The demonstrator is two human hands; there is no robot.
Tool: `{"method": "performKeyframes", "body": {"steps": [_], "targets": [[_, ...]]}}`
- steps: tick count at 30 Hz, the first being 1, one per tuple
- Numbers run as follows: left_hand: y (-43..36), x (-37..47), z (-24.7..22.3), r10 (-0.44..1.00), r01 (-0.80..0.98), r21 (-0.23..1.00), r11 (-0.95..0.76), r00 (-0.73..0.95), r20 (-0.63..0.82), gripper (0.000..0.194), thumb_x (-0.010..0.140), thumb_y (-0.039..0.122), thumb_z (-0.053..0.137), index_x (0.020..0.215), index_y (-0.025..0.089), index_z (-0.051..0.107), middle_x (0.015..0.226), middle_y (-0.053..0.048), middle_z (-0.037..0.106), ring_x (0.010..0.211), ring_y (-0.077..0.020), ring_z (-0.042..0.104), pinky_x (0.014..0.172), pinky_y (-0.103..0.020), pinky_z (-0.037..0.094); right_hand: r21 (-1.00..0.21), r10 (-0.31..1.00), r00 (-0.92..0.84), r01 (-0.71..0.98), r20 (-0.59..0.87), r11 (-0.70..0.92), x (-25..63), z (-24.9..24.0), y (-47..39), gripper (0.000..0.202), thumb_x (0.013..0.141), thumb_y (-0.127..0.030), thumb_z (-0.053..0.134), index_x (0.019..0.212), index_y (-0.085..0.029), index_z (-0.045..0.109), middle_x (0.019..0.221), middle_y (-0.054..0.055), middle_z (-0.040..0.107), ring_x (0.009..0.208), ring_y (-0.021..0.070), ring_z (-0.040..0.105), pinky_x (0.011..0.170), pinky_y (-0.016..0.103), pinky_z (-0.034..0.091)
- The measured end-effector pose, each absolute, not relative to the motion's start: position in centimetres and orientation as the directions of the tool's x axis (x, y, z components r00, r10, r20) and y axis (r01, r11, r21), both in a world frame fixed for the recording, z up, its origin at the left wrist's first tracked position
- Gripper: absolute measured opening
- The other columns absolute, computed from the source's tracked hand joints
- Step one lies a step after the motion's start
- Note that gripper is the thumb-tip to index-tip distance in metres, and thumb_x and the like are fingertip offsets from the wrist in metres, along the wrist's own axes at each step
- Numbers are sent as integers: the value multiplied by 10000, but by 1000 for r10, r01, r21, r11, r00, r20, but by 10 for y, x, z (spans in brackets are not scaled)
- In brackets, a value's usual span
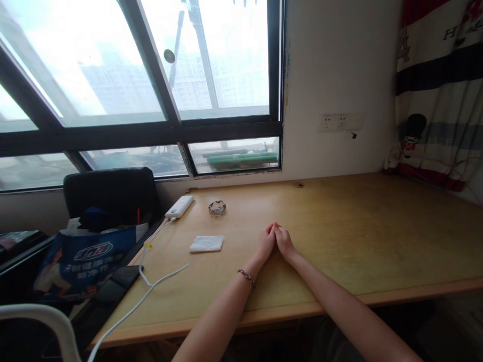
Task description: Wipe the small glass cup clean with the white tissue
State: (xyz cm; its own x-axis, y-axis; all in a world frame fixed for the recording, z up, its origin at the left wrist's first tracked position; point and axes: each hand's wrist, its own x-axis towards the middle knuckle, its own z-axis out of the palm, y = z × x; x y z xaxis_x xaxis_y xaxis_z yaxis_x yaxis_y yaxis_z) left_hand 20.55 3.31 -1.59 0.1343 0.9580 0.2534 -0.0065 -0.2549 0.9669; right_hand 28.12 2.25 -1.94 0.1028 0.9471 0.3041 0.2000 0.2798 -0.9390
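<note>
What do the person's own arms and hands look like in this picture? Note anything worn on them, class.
Both arms are bare from the lower edge of the picture to the wrists, with no sleeves in view. The left hand has a thin braided bracelet of brownish beads or cord around its wrist. The right hand and its wrist carry nothing visible: no watch, glove or rings can be made out.

Left hand (266, 241) and right hand (285, 241) touching mid-worktop (358, 241), folded cloth (206, 244) to their left, bracelet (217, 208) behind it, power bank (179, 206) further left.
</note>
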Motion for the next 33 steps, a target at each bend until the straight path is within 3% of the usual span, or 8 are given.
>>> {"method": "performKeyframes", "body": {"steps": [7, 13, 16, 19, 24, 28, 30, 33], "targets": [[33, 206, -19, 930, 175, 917, -359, 153, 335, 309, 811, 349, 366, 711, 136, 567, 678, -43, 609, 659, -149, 537, 630, -245, 404, -894, 923, 89, 302, 373, 332, 286, -16, 20, 524, 831, -511, 254, 597, -152, 555, 634, 73, 613, 604, 168, 558, 556, 246, 391], [27, 204, -16, 918, 343, 852, -395, 188, 349, 351, 848, 325, 287, 749, 137, 566, 665, -48, 603, 617, -140, 528, 582, -237, 388, -775, 871, -50, 434, 489, 460, 295, -7, 16, 488, 862, -456, 233, 588, -166, 514, 571, 45, 575, 538, 144, 530, 509, 230, 345], [25, 197, -7, 906, 524, 740, -422, 213, 366, 343, 849, 325, 296, 731, 154, 569, 642, -41, 593, 590, -138, 525, 577, -243, 388, -729, 867, -110, 497, 486, 471, 301, -2, 14, 502, 869, -448, 217, 570, -173, 511, 521, 28, 555, 500, 131, 515, 515, 226, 342], [26, 185, 9, 878, 701, 578, -418, 148, 456, 295, 844, 320, 325, 832, 168, 577, 791, -66, 607, 733, -164, 550, 690, -278, 408, -739, 888, -97, 518, 450, 431, 306, 0, 15, 506, 874, -449, 201, 591, -178, 523, 449, -3, 516, 439, 113, 494, 519, 217, 347], [36, 156, 26, 829, 888, 425, -175, -100, 550, 361, 817, 290, 377, 1113, 105, 473, 1205, -169, 426, 1159, -263, 340, 957, -407, 272, -760, 903, -54, 520, 427, 391, 308, -1, 17, 503, 868, -467, 205, 606, -178, 522, 442, -13, 514, 423, 105, 497, 498, 208, 345], [46, 132, 15, 792, 892, 395, 222, -401, 461, 557, 764, 340, 467, 1227, 54, 349, 1364, -237, 140, 1236, -433, -9, 917, -630, 77, -759, 908, -67, 526, 413, 384, 308, -4, 18, 507, 863, -480, 209, 611, -177, 528, 445, -10, 519, 423, 110, 501, 491, 213, 347], [51, 122, 7, 781, 835, 441, 328, -502, 371, 622, 731, 350, 514, 1226, 20, 336, 1353, -284, 110, 1209, -486, 3, 870, -671, 50, -758, 907, -68, 526, 415, 386, 307, -4, 17, 509, 860, -485, 212, 610, -178, 532, 447, -8, 523, 426, 113, 504, 492, 216, 349], [56, 118, -2, 828, 835, 489, 252, -447, 337, 611, 710, 345, 546, 1179, -12, 383, 1301, -331, 194, 1176, -484, 184, 877, -640, 132, -762, 903, -49, 517, 428, 389, 307, -3, 16, 515, 853, -499, 216, 601, -182, 533, 447, -7, 526, 424, 116, 504, 490, 219, 351]]}}
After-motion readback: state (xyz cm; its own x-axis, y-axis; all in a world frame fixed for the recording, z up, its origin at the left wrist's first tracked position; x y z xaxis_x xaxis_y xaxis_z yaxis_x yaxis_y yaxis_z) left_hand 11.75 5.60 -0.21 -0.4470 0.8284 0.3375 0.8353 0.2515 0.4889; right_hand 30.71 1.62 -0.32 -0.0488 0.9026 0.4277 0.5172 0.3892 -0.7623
